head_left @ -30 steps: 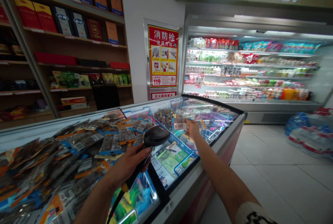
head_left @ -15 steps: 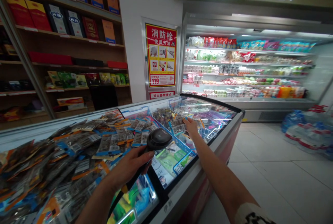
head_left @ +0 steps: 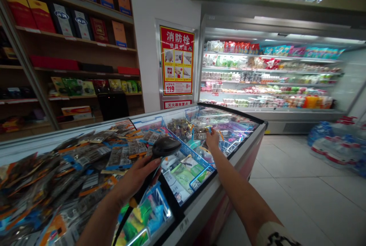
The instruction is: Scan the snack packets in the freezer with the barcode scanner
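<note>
So, right hand [head_left: 212, 139] pinches packet [head_left: 200, 134], which juts out left of it, long axis crosswise; left hand [head_left: 142, 173], farther off, grips scanner [head_left: 166, 146]

The single view looks out from the person's head, facing forward and angled down, so both hands are seen from behind and above. The left hand [head_left: 144, 173] is near the lens, left of centre, and the right hand [head_left: 212, 139] is farther out. A chest freezer [head_left: 200, 208] lies close below the camera, its top seen from above at a slant, its far end toward the right. Beyond it the camera faces a wall poster [head_left: 176, 61]; the wide field also takes in shelves [head_left: 85, 42] at left and, farther off, a lit cooler [head_left: 303, 116] at right
</note>
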